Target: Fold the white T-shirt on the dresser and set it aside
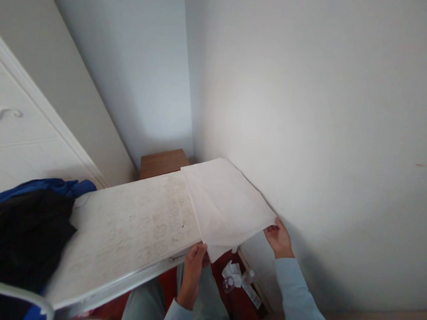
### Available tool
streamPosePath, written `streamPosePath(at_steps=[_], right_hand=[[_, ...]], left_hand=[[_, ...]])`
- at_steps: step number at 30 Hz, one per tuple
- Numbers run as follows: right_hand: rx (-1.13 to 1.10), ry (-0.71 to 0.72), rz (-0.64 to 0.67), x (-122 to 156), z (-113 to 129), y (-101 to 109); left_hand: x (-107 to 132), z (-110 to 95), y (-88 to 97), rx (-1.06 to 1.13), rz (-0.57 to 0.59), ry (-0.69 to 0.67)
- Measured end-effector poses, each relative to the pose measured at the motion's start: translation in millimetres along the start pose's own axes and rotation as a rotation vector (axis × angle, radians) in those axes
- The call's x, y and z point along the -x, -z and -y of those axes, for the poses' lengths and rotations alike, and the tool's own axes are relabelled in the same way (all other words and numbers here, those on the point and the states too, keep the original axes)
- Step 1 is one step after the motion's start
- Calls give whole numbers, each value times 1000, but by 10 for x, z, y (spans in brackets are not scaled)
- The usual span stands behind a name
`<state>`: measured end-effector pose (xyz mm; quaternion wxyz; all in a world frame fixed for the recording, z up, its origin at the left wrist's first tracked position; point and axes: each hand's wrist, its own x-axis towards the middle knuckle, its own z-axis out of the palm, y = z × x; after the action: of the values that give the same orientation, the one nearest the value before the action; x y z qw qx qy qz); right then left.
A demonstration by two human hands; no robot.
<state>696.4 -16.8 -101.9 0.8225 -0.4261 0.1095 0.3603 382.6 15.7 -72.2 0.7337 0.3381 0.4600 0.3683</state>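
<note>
A plain white cloth [229, 199] lies spread over the right end of a pale, stained tabletop [130, 227], its near edge hanging past the table's front. My left hand [193, 272] pinches the cloth near its front left corner, just at the table edge. At the front right corner, beside the wall, my right hand [279, 237] grips the cloth between thumb and fingers. The cloth looks mostly flat, with a slight sag between my two hands.
Dark and blue clothing [21, 230] is heaped on the table's left end. A brown wooden cabinet [162, 162] stands in the far corner. Below the table, crumpled tissue [231, 271] and clear plastic items lie on a reddish surface. A wall [326, 138] rises along the right.
</note>
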Motion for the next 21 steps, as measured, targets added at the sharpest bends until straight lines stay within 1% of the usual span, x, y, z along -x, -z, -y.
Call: streamPosePath(at_steps=[4,8,9,11,13,15,16,17,18,19,21], right_hand=[[0,-4,-38,-43,-21,-4],[27,-55,-66,7,-66,41],[39,-66,-77,25,-73,68],[65,-84,-108,62,-78,140],[94,-79,-150,101,-74,223],[119,-42,-199,154,-64,283],[130,-3,-222,190,-59,288],[144,54,-232,235,-56,267],[164,123,-218,290,-54,217],[193,199,-177,355,-55,132],[288,343,-16,501,-67,-133]], left_hand=[[-38,111,3,-22,-40,29],[-92,153,43,-76,-76,26],[-94,154,63,-116,-71,13],[-70,149,108,-261,-50,-42],[-8,132,149,-474,-101,-155],[67,92,166,-683,-214,-314],[94,59,161,-766,-265,-396],[106,15,147,-836,-288,-477],[95,-40,124,-897,-279,-562],[56,-106,94,-953,-252,-657],[-105,-258,23,-1070,-184,-853]])
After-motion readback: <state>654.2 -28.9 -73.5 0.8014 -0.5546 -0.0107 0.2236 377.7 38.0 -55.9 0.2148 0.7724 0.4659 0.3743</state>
